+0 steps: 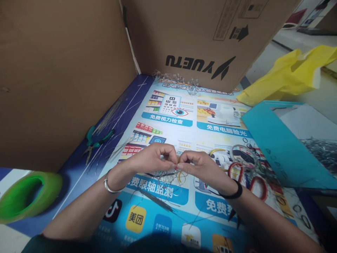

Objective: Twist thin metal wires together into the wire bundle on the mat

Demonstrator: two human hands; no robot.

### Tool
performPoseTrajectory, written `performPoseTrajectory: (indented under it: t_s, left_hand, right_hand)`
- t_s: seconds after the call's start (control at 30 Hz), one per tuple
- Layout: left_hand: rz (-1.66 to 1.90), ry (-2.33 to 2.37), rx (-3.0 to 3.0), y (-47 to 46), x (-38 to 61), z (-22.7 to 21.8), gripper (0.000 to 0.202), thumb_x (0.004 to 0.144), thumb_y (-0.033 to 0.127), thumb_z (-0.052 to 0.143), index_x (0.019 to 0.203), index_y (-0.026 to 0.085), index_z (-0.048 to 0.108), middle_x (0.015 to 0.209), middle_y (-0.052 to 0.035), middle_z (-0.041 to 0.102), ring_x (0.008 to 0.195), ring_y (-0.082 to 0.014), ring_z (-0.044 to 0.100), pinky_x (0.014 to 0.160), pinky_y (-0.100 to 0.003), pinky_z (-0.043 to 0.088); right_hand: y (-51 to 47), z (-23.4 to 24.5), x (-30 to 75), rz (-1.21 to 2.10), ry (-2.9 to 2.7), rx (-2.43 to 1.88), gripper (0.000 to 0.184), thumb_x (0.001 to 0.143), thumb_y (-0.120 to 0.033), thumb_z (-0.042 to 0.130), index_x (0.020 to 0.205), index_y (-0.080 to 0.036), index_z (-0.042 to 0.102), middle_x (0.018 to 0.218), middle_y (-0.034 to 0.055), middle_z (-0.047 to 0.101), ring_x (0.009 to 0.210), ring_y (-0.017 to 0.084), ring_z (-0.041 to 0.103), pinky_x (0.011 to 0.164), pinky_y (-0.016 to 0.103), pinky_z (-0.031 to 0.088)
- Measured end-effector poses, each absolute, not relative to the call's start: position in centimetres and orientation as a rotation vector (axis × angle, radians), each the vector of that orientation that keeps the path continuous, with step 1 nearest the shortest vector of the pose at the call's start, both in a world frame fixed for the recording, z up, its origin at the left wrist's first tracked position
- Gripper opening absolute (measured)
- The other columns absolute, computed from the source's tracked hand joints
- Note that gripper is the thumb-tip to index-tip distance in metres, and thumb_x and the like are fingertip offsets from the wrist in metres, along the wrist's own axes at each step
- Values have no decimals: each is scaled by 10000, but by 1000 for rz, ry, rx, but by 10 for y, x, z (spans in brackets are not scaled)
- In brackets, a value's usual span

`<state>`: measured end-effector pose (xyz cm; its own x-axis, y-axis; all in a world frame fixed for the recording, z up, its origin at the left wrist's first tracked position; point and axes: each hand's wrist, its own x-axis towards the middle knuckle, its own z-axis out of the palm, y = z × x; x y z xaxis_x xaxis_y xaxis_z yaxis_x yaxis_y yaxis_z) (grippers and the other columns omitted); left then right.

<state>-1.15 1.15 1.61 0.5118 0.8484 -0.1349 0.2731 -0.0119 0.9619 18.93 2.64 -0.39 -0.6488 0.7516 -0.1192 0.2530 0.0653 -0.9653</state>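
Note:
Over the middle of the printed poster, my left hand [154,158] and my right hand [201,164] meet fingertip to fingertip. Both are closed in a pinch on a small piece of thin looped wire [170,176], with a tiny red bit [176,167] showing between the fingertips. Fingers partly hide the exact spot being gripped. Beneath the hands, a bundle of dark straight wires [155,199] lies on the poster. Red-handled scissors [258,188] lie beside my right wrist, their blades partly under the forearm.
Cardboard walls [184,35] stand at the back and left. Teal-handled pliers [92,142] and a green tape roll [50,191] lie left. On the right are a blue box [276,151] holding wire pieces, a yellow bag [286,79] and a clear ring-shaped roll [231,154]. Wire shapes [193,86] line the back.

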Motion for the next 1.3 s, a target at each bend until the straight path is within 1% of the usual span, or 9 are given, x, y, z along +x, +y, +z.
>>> performPoseTrajectory:
  t_s: [0.17, 0.37, 0.6, 0.7, 0.8, 0.93, 1.0, 1.17, 1.3]
  left_hand:
    - [578, 1006, 1585, 11, -11, 19, 23, 713, 132, 589, 724, 131, 609, 655, 21, 600, 596, -67, 501, 566, -184, 397]
    - [547, 1056, 1611, 9, -9, 18, 24, 728, 152, 592, 726, 133, 607, 661, 17, 602, 603, -74, 505, 562, -190, 393]
    - [534, 1133, 1703, 5, -6, 22, 39, 727, 151, 583, 723, 141, 621, 672, 12, 629, 631, -91, 536, 595, -205, 410]
    - [536, 1188, 1707, 2, -4, 23, 42, 720, 157, 589, 695, 141, 619, 658, 13, 629, 620, -92, 539, 584, -204, 406]
    - [557, 1218, 1696, 1, -3, 23, 48, 717, 161, 596, 676, 142, 614, 650, 16, 625, 608, -88, 535, 566, -198, 397]
    - [557, 1212, 1640, 1, -2, 24, 41, 710, 133, 586, 690, 141, 621, 653, 15, 625, 605, -88, 538, 556, -192, 400]
    - [561, 1186, 1615, 1, -3, 25, 57, 719, 123, 572, 724, 141, 626, 671, 12, 630, 620, -89, 550, 567, -192, 412]
    - [607, 1114, 1563, 4, -4, 23, 78, 738, 132, 560, 800, 137, 608, 748, -6, 644, 686, -98, 583, 641, -214, 455]
    - [606, 1137, 1519, 5, -3, 19, 106, 710, 105, 563, 811, 134, 581, 736, -6, 639, 677, -102, 588, 631, -220, 450]
  right_hand:
    - [26, 0, 189, 1607, -1963, -1023, 206, 778, -348, 642, 694, -167, 593, 662, -16, 572, 618, 95, 500, 574, 210, 398]
    - [24, 1, 189, 1503, -2028, -1062, 165, 774, -311, 634, 687, -172, 614, 654, -15, 593, 606, 94, 517, 570, 202, 407]
    - [20, 3, 187, 1427, -2070, -1116, 120, 754, -243, 623, 658, -171, 620, 635, -15, 600, 589, 97, 526, 556, 207, 401]
    - [18, 2, 186, 1361, -2102, -1110, 99, 752, -202, 610, 656, -179, 622, 640, -18, 602, 591, 100, 532, 562, 210, 407]
    - [16, 1, 185, 1217, -2162, -1070, 93, 739, -143, 592, 664, -191, 620, 660, -20, 611, 609, 104, 543, 584, 217, 417]
    - [12, 2, 183, 943, -2253, -1027, 153, 729, -92, 550, 610, -185, 572, 621, -7, 588, 609, 117, 531, 583, 231, 406]
    - [9, 2, 182, 824, -2284, -1003, 164, 738, -85, 534, 608, -181, 563, 625, 5, 591, 623, 126, 539, 584, 239, 404]
    - [6, -5, 182, 488, -2330, -887, 131, 791, -103, 516, 735, -163, 618, 738, 54, 652, 714, 168, 592, 659, 286, 437]
    - [3, -12, 181, 230, -2354, -837, 142, 813, -109, 502, 717, -161, 594, 721, 62, 642, 729, 185, 575, 681, 316, 424]
